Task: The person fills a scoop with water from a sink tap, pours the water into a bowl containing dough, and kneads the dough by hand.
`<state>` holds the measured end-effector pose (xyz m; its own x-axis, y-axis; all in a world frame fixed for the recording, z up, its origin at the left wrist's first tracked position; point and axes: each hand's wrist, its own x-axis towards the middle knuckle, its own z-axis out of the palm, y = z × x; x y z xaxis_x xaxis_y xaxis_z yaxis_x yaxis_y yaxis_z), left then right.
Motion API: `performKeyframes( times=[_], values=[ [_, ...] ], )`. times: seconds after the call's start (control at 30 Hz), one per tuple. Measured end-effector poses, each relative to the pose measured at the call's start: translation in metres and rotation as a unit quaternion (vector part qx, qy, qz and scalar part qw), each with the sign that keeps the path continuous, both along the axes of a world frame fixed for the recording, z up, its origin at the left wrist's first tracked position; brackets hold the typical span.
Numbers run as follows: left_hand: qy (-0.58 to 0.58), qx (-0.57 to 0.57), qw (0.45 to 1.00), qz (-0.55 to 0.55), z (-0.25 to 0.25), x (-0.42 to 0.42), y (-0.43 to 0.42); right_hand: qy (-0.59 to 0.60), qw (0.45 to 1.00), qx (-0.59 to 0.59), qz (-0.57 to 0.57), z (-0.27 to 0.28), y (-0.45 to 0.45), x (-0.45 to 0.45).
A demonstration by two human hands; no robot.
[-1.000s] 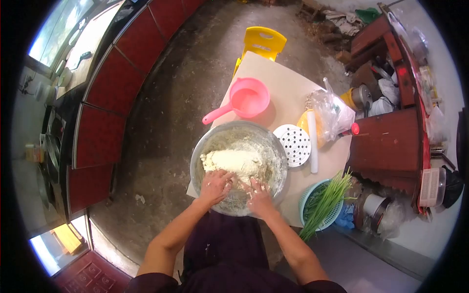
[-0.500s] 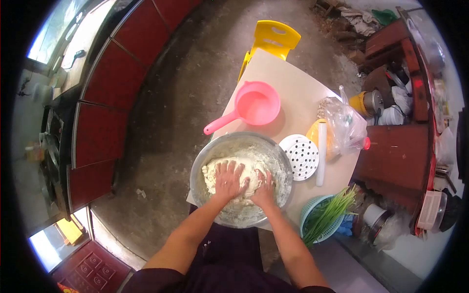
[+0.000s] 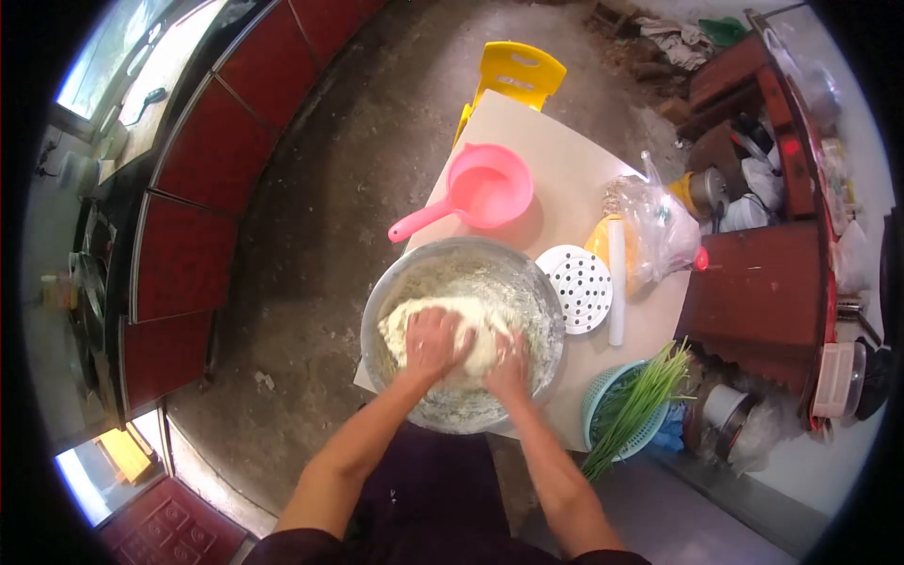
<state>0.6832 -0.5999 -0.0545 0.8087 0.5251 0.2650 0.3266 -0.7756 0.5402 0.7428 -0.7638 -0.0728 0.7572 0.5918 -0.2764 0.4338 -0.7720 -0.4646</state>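
Observation:
A wide metal bowl (image 3: pixel 377 282) stands at the near side of the pale table, its inner wall smeared with flour. Pale dough (image 3: pixel 476 320) lies in it as a broad lump. My left hand (image 3: pixel 433 344) presses flat on the left part of the dough with its fingers spread. Against the dough's right part rests my right hand (image 3: pixel 508 365), fingers somewhat apart and dusted with flour; its fingertips are partly sunk in or blurred. Just beyond the bowl sits a pink dipper (image 3: pixel 490 188) with its handle pointing left.
Right of the bowl are a white perforated plate (image 3: pixel 576 290), a white roll (image 3: pixel 617 282) and a clear plastic bag (image 3: pixel 664 226). A teal basket (image 3: pixel 603 400) holds long green stalks (image 3: pixel 645 400). A yellow chair (image 3: pixel 523 71) stands behind the table (image 3: pixel 556 151). Red cabinets line the left.
Both hands first had their fingers at the dough's near edge; now they lie further forward, on the dough. The dough looks flatter and wider than one second ago. The view has shifted slightly.

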Motion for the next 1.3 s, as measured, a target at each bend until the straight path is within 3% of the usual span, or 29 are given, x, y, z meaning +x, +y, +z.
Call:
performKeyframes(
  times=[0.1,0.2,0.3,0.43,0.5,0.57,0.67,0.77,0.8,0.87,0.97,1.1,1.3],
  values=[
    [0.006,-0.01,1.0,0.004,0.011,-0.017,-0.007,-0.02,0.991,0.129,-0.011,0.014,-0.006,-0.024],
    [-0.013,-0.029,0.999,0.022,0.014,-0.016,0.0,0.012,0.99,0.143,-0.005,0.032,0.0,-0.024],
    [-0.064,-0.041,0.997,0.021,0.054,-0.038,-0.001,0.012,0.984,0.18,0.01,0.072,-0.002,-0.035],
    [-0.088,-0.04,0.995,-0.027,0.052,-0.072,-0.024,-0.154,0.959,0.23,0.064,0.053,-0.027,-0.055],
    [-0.04,-0.048,0.996,-0.064,0.014,-0.092,-0.036,-0.065,0.99,0.052,0.114,0.055,-0.036,-0.057],
    [0.034,-0.082,0.991,-0.101,0.018,-0.103,-0.037,0.02,0.979,-0.084,0.185,0.045,-0.058,-0.055],
    [0.098,-0.098,0.987,-0.077,0.037,-0.099,-0.038,0.054,0.975,-0.053,0.208,0.054,-0.078,-0.052],
    [0.076,-0.111,0.99,-0.045,0.04,-0.071,-0.031,0.162,0.985,-0.032,0.054,0.077,-0.069,-0.042],
    [0.058,-0.12,0.99,-0.041,0.037,-0.056,-0.031,0.092,0.991,-0.052,0.077,0.077,-0.06,-0.038],
    [0.055,-0.027,0.997,-0.053,0.024,-0.04,-0.037,-0.052,0.987,-0.09,0.12,0.076,-0.033,-0.036],
    [0.083,0.023,0.994,-0.074,0.003,-0.041,-0.045,-0.136,0.972,-0.101,0.162,0.061,-0.012,-0.034],
    [0.121,-0.004,0.988,-0.094,-0.009,-0.015,-0.031,-0.03,0.985,-0.132,0.106,0.003,-0.012,-0.022],
    [0.175,-0.034,0.982,-0.062,-0.02,0.031,-0.01,-0.008,0.99,-0.123,0.062,-0.008,0.008,0.006]
  ],
)
